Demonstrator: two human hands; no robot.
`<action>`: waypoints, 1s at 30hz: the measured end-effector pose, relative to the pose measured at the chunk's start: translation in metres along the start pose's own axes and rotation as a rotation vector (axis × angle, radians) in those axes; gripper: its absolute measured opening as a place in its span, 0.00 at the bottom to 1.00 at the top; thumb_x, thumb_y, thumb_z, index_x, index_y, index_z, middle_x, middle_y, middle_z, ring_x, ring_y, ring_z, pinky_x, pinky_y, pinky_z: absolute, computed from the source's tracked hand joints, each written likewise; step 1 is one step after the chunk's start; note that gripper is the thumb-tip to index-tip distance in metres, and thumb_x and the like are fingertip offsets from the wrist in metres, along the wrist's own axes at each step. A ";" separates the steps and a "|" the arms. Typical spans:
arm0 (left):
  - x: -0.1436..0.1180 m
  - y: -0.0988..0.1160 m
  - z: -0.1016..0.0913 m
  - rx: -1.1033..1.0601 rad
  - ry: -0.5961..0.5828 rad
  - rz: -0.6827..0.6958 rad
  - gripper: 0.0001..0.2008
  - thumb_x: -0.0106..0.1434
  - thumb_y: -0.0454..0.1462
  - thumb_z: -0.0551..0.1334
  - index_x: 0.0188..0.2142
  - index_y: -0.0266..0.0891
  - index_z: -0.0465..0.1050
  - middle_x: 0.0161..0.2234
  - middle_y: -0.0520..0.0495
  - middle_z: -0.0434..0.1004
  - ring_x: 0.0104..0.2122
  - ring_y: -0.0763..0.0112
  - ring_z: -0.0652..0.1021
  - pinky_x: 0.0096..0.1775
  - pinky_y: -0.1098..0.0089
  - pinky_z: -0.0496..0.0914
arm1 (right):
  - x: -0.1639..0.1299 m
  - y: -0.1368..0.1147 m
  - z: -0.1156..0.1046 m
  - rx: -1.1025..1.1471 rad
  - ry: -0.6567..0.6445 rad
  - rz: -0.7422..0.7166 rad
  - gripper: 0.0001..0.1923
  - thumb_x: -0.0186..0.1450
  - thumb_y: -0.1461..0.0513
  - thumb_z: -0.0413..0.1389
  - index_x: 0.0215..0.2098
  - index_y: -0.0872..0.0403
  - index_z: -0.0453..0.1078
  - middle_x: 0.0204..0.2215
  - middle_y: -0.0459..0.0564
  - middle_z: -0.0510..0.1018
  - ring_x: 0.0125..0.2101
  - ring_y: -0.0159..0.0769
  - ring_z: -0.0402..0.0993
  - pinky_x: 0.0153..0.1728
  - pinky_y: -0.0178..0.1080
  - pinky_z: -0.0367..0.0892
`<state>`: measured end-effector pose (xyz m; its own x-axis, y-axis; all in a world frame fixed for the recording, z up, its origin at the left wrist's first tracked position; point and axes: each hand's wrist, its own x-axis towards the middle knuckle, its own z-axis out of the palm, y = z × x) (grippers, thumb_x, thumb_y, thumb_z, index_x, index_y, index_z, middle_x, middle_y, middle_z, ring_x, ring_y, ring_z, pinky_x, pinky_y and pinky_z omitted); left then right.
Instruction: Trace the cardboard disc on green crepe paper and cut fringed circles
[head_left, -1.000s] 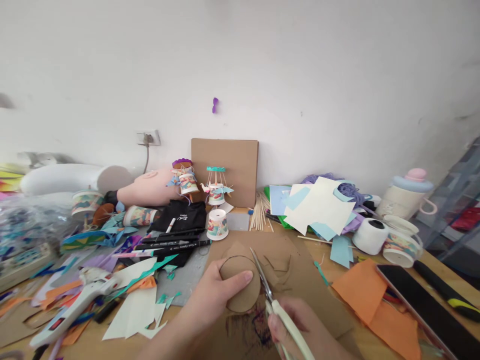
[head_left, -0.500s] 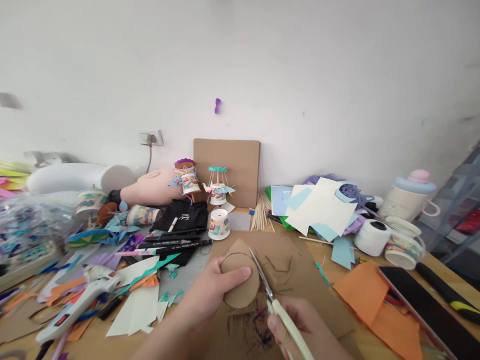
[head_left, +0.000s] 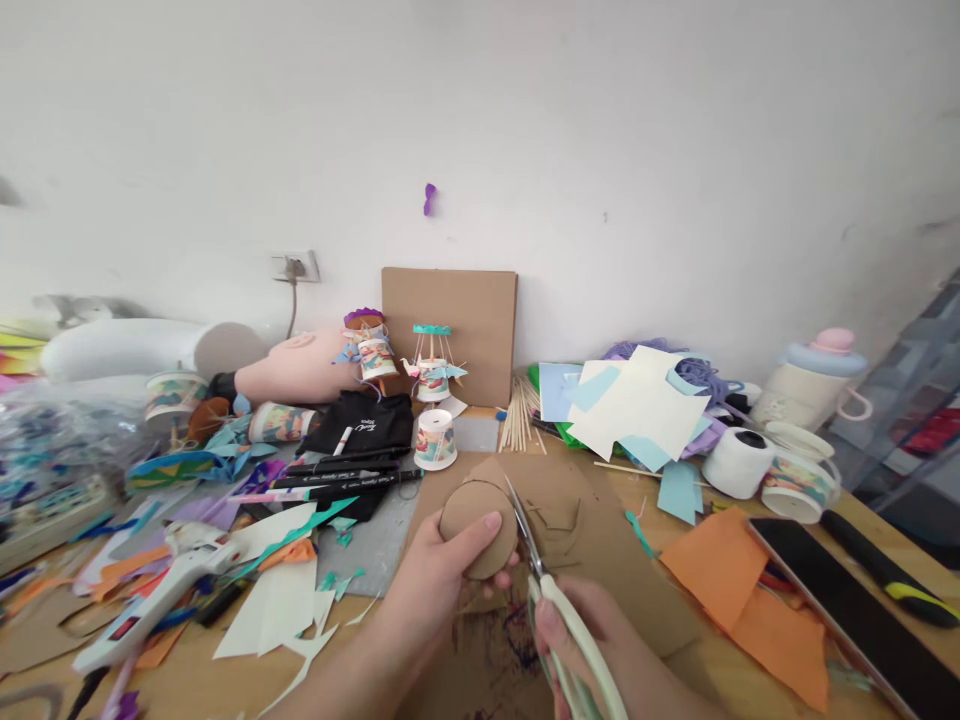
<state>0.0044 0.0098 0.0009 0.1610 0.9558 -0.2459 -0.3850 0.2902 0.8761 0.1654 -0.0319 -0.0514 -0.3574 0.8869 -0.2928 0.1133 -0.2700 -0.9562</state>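
Note:
A brown cardboard disc point(head_left: 459, 512) with a dark outline along its edge is pinched in my left hand point(head_left: 450, 565), thumb on top and fingertips curled beneath. A pointed corner of cardboard point(head_left: 491, 470) shows at its far side. My right hand point(head_left: 581, 630) grips scissors point(head_left: 574, 640) with cream handles. Their metal blades lie along the disc's right edge, tips pointing away from me; whether they touch it I cannot tell. Below both hands lies a large cardboard sheet point(head_left: 607, 540) with dark scribbles and several thin cut scraps.
A glue gun point(head_left: 161, 600), paper scraps and black markers point(head_left: 345, 480) crowd the left. A paper cup point(head_left: 435, 442) and small carousel-like model point(head_left: 433, 365) stand ahead. Wooden sticks point(head_left: 519, 415), orange paper point(head_left: 720, 570), a phone point(head_left: 847, 600) and a cutter point(head_left: 892, 570) lie to the right.
The disc in my left hand has turned and moved slightly away from me, and left fingertips now show beneath it. The scissor handles have spread apart. The view has shifted slightly.

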 end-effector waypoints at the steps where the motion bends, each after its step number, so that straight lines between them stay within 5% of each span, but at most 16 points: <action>1: 0.000 0.000 -0.001 0.011 -0.003 -0.001 0.18 0.49 0.45 0.72 0.30 0.35 0.71 0.20 0.47 0.77 0.17 0.74 0.74 0.20 0.76 0.64 | -0.001 -0.002 -0.001 -0.008 -0.008 0.001 0.37 0.54 0.30 0.48 0.34 0.54 0.63 0.10 0.37 0.61 0.09 0.25 0.59 0.09 0.25 0.51; 12: -0.001 0.002 -0.002 0.011 -0.002 0.005 0.19 0.46 0.45 0.73 0.28 0.35 0.71 0.19 0.47 0.77 0.16 0.73 0.74 0.18 0.75 0.66 | -0.007 -0.022 -0.003 -0.031 -0.016 0.009 0.37 0.51 0.29 0.49 0.23 0.54 0.61 0.10 0.40 0.62 0.09 0.24 0.60 0.09 0.25 0.53; 30: -0.003 -0.001 -0.005 0.026 -0.001 -0.013 0.20 0.46 0.47 0.74 0.29 0.35 0.71 0.19 0.49 0.77 0.16 0.73 0.74 0.19 0.75 0.67 | -0.002 0.007 -0.010 0.044 -0.089 -0.119 0.31 0.59 0.35 0.52 0.33 0.55 0.61 0.21 0.43 0.68 0.18 0.24 0.64 0.17 0.26 0.57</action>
<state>-0.0002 0.0064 -0.0015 0.1671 0.9518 -0.2572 -0.3586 0.3016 0.8834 0.1765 -0.0321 -0.0576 -0.4471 0.8773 -0.1743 0.0248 -0.1826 -0.9829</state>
